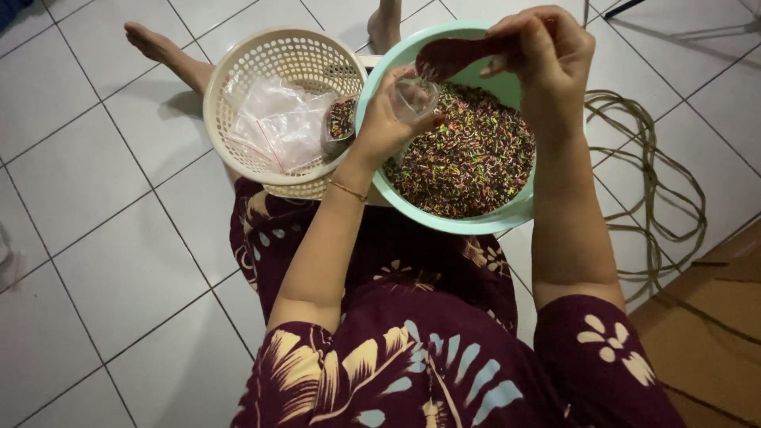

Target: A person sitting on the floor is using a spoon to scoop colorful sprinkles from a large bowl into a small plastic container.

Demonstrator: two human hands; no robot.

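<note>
My lap first, right under both arms: maroon floral dress, stretched across my knees. Left hand up now, fingers curled round a small clear plastic bag, holding its mouth open above the near rim of the mint-green bowl. Thin gold bracelet on that wrist. Right hand is higher and just to the right of the left, pinched tight on the handle of a dark reddish spoon; the spoon's scoop points left and sits right over the bag's opening, nearly touching it. Whether anything is on the scoop, I can't quite tell from here, it's too dark. Below both hands, the bowl is heaped with coloured sprinkles, mostly brown with flecks of green, pink and yellow. Left of my left hand, touching the bowl's side, the cream plastic basket with its holed wall; inside it a pile of empty clear bags and, nearest my wrist, one filled bag of sprinkles. Beyond the basket, my bare left foot on the white floor tiles. Off to the right of my right arm, a tangle of beige cord looped on the floor.
</note>
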